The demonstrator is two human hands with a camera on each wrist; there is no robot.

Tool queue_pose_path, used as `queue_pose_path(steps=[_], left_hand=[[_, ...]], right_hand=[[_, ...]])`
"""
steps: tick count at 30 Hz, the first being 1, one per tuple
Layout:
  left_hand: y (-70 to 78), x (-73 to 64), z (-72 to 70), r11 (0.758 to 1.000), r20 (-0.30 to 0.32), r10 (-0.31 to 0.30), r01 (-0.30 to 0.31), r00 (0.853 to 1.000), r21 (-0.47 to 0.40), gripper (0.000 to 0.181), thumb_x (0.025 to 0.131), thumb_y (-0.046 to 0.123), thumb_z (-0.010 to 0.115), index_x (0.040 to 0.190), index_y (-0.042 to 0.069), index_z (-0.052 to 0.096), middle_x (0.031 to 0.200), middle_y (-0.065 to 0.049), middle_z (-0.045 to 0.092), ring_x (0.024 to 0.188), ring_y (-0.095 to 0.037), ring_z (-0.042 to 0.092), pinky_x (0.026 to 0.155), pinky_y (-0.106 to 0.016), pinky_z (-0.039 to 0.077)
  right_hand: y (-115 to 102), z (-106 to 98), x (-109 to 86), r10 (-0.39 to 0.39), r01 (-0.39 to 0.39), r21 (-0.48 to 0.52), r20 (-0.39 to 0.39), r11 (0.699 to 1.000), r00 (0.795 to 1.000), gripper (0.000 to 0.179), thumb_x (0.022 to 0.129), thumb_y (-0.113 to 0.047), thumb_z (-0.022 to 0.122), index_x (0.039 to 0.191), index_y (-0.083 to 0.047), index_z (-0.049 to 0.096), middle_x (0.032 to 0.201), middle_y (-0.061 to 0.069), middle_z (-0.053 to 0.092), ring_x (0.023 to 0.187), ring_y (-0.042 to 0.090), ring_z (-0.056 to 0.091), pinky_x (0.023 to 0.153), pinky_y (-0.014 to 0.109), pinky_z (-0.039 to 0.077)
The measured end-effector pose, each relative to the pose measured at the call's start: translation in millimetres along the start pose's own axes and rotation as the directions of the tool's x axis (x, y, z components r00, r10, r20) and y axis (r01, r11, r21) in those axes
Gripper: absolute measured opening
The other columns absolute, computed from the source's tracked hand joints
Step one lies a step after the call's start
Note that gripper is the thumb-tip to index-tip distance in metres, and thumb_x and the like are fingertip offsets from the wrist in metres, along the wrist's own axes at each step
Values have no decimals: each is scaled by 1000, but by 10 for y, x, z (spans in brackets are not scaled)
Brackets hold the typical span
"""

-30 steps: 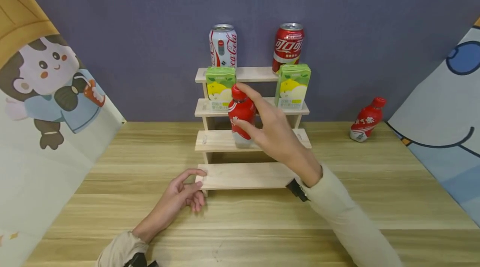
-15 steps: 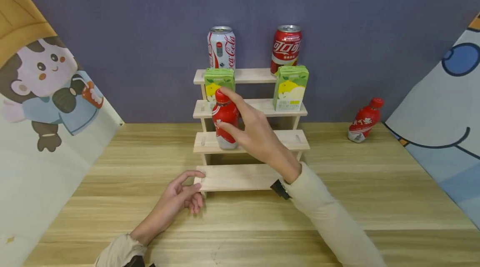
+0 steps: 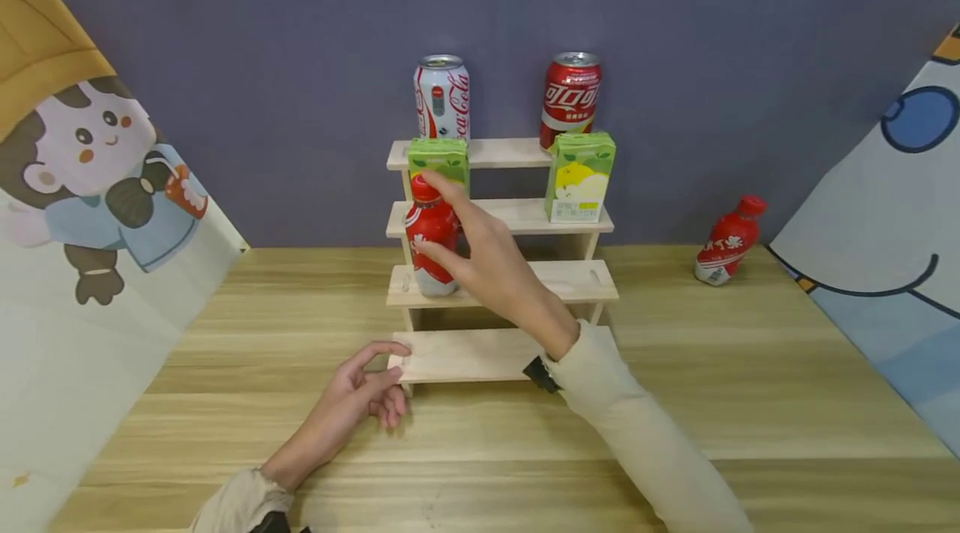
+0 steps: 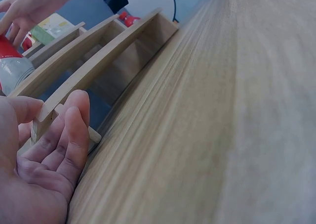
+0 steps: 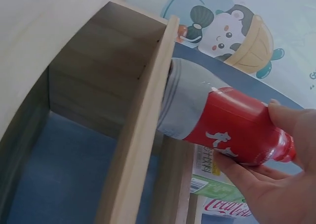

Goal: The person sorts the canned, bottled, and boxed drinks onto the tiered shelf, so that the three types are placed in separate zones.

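A red bottle with a white base (image 3: 432,241) stands upright on the second step from the bottom of a small wooden stepped rack (image 3: 480,356), toward its left end. My right hand (image 3: 487,254) grips it, thumb on the front and a finger up by the red cap; in the right wrist view the bottle's base (image 5: 185,100) meets the step's edge. My left hand (image 3: 367,387) holds the left end of the lowest step. The left wrist view shows the thumb and fingers (image 4: 74,135) around that board's corner (image 4: 47,112).
A white cola can (image 3: 442,100) and a red cola can (image 3: 572,100) stand on the top step. Green juice boxes (image 3: 581,179) occupy the step below, one partly behind the bottle. Another red bottle (image 3: 727,241) is on the table at right, near the dark wall.
My right hand has moved left along the second step with the red bottle, from near its middle to its left end. The left hand stays on the rack.
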State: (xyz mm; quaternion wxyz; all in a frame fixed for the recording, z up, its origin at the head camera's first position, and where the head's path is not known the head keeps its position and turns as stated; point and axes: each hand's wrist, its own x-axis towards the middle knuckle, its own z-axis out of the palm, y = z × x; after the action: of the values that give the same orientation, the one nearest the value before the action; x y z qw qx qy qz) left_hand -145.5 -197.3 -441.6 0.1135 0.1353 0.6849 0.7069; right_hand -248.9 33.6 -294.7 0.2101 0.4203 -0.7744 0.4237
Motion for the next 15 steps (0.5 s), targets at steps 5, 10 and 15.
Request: queue_pose_path(steps=[5,10,15], left_hand=[[-18,-5,18,1000,-4,-5,5,1000,0,38,104,20,53,138,3,45,76,-18,69,59,-19,64,54,-36,58],[-20,6,30,1000,3,2,-2,1000,-10,39,104,20,53,138,3,45,76,-18,69,59,-19,64,54,-35,59],[-14,4,17,1000,3,8,-8,1000,-15,38,104,19,53,138,2,45,75,-18,69,59,-19,64,54,-35,58]], right_hand=[[27,7,-64,-7,7,-38,9,999,1000,85,93,-21,72,159,-26,19,154,3,42,134,17,49,104,35,48],[55,-21,-147,-49,49,-65,14,997,999,91,93,-12,72,161,-21,12,163,0,26,144,17,34,109,35,42],[64,-50,-207,-42,45,-48,47,998,998,93,92,-5,71,161,-23,11,165,-5,18,144,15,34,103,37,49]])
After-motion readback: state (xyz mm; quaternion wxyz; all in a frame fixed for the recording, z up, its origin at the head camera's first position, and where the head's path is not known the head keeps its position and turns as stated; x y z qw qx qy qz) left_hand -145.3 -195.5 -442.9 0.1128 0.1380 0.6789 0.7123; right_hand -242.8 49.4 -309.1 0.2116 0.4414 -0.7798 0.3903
